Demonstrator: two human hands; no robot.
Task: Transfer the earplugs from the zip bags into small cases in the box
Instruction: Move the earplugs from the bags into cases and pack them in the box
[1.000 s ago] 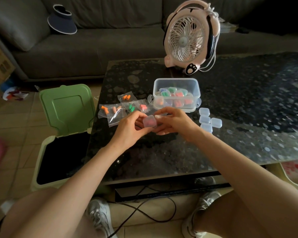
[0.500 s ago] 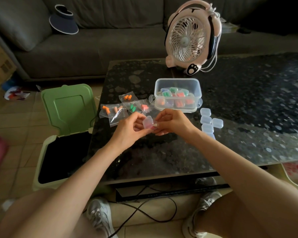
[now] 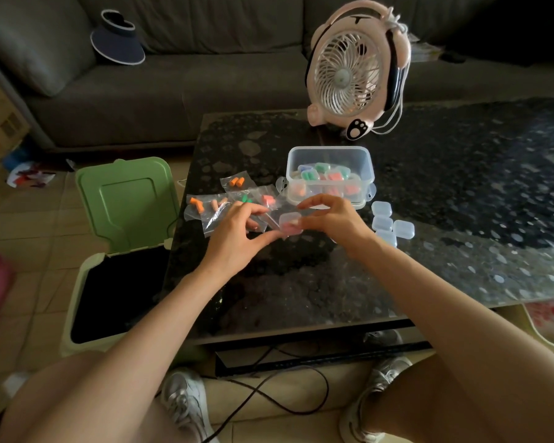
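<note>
Dark glass surface (image 3: 461, 219) across the centre and right of the frame. One pink fan (image 3: 349, 68) upright at upper centre. One green bin (image 3: 122, 219), lid open, left of the surface. One clear box (image 3: 330, 174) at centre, filled with small cases of green, pink and orange earplugs; exact number hidden by the overlap. Zip bags (image 3: 224, 203) in an overlapping cluster left of the box, about four, with orange, peach, green and pink earplugs inside. Four empty cases (image 3: 387, 223) at least, grouped right of the box, partly behind the right wrist.

One small case (image 3: 291, 223), closed, pink earplugs inside, just below the box and above the surface, pinched at its right side in the grip of the right hand (image 3: 333, 219). Left hand (image 3: 237, 238) spread, grip released, thumb tip near the case's lower left corner, contact unclear, other fingers over the zip bags.

Against half a second ago: then both hands pressed on the case; now only the right one holding it, left fingers opened and drawn back toward the bags, right forefinger lifted. Box, bags, empty cases and fan unmoved.
</note>
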